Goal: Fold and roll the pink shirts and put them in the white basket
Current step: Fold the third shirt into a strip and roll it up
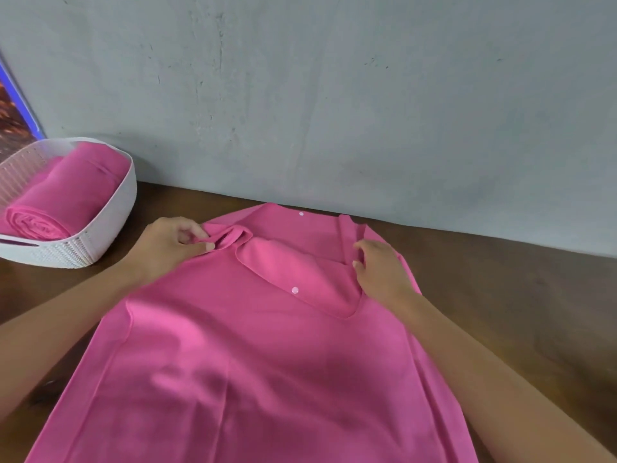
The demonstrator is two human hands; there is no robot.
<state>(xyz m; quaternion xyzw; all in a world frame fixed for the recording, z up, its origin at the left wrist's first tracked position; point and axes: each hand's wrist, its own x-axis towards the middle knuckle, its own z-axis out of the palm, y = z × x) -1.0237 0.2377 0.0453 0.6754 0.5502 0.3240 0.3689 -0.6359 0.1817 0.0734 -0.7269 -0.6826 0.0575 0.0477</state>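
My left hand (173, 243) pinches the soft, limp shirt (253, 355) at its collar, my right hand (380, 267) resting open on the opposite shoulder, the best holds.

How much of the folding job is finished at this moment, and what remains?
Done: rolled pink shirts already lie in the white basket. In hand: another pink shirt lies spread on the wooden table; the left hand pinches its collar, and the right hand rests on the other side. Left: folding, rolling and placing this shirt.
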